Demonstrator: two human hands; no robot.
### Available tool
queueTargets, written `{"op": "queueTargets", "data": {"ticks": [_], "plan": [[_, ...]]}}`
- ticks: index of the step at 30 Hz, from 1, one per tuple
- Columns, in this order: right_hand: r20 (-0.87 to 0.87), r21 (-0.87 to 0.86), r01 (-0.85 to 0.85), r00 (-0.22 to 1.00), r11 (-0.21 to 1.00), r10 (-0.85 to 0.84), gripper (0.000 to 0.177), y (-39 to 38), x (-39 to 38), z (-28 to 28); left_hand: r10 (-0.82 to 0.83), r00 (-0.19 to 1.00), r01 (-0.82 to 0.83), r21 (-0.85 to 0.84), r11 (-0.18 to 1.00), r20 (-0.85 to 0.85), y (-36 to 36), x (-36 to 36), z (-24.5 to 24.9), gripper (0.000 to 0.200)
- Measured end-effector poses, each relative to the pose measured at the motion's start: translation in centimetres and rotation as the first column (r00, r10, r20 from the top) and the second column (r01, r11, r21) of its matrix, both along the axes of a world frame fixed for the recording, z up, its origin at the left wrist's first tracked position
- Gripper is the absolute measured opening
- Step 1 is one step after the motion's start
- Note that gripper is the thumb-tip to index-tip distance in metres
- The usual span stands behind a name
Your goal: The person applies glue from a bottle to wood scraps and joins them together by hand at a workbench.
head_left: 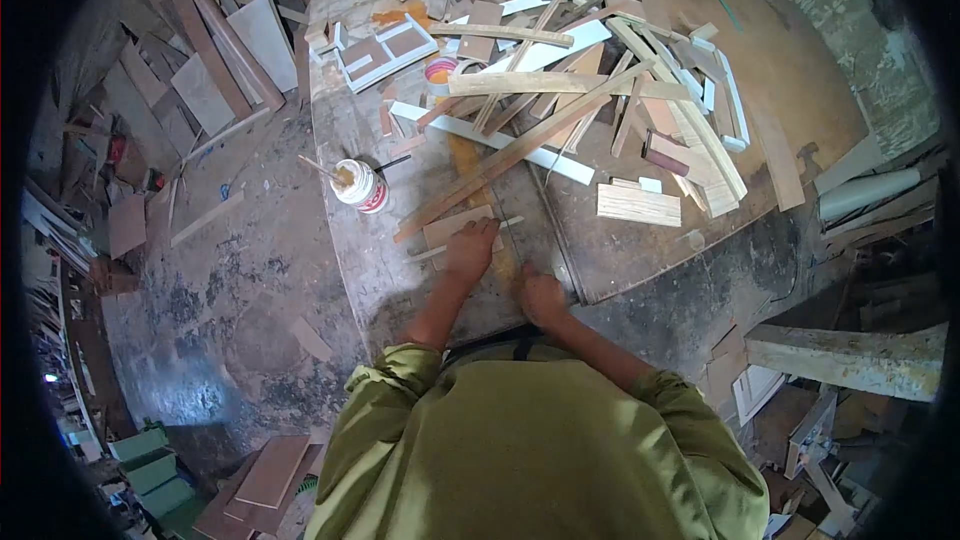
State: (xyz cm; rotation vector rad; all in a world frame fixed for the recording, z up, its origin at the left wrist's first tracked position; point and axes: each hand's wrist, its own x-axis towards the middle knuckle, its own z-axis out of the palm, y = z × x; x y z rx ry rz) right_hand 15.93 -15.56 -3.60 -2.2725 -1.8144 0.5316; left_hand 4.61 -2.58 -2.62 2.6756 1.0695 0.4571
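My left hand (471, 248) rests on a small brown wooden board (445, 231) near the front edge of the workbench (400, 285), its fingers bent over the board's right end. Thin pale strips lie along the board, one (428, 254) at its lower left and another (512, 221) just right of my fingers. My right hand (541, 296) is lower and to the right, curled close to the bench; whatever its fingers hold, if anything, is hidden. To the left stands an open white jar (360, 188) with a stick leaning out of it.
A long brown strip (500, 162) slants across the bench above my hands. Behind it lies a pile of wood strips and white pieces (540, 155). A pale block (638, 205) and a hammer (806, 153) are to the right. Boards (270, 470) lie on the floor at lower left.
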Motion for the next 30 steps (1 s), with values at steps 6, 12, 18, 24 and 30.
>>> {"op": "queueTargets", "data": {"ticks": [6, 12, 18, 24, 30], "plan": [[0.006, 0.157, 0.056, 0.998, 0.986, -0.057, 0.019, 5.4, 0.0, -1.2, 0.008, 1.0, -0.008, -0.034, 0.999, -0.005, 0.1, 0.0, 0.0, 0.03], [-0.024, -0.034, -0.013, 1.0, 0.999, 0.012, 0.016, 0.7, 0.1, 0.2, -0.012, 1.0, 0.012, -0.012, 1.0, 0.004, 0.0, -0.1, 0.0, 0.031], [-0.01, 0.151, 0.054, 0.999, 0.987, -0.053, 0.015, 5.0, 0.2, -0.5, -0.009, 1.0, 0.008, -0.03, 1.0, -0.018, -0.1, -0.1, 0.5, 0.031], [0.066, 0.086, 0.056, 0.996, 0.995, -0.062, 0.015, 4.7, 0.0, 0.3, -0.033, 0.995, 0.033, -0.005, 0.999, -0.093, -0.7, -0.1, 1.0, 0.031], [0.015, 0.129, 0.073, 0.997, 0.989, -0.076, 0.015, 6.0, -0.1, 1.0, 0.015, 0.999, -0.016, -0.041, 0.999, -0.031, 0.0, 0.1, 0.0, 0.029]]}}
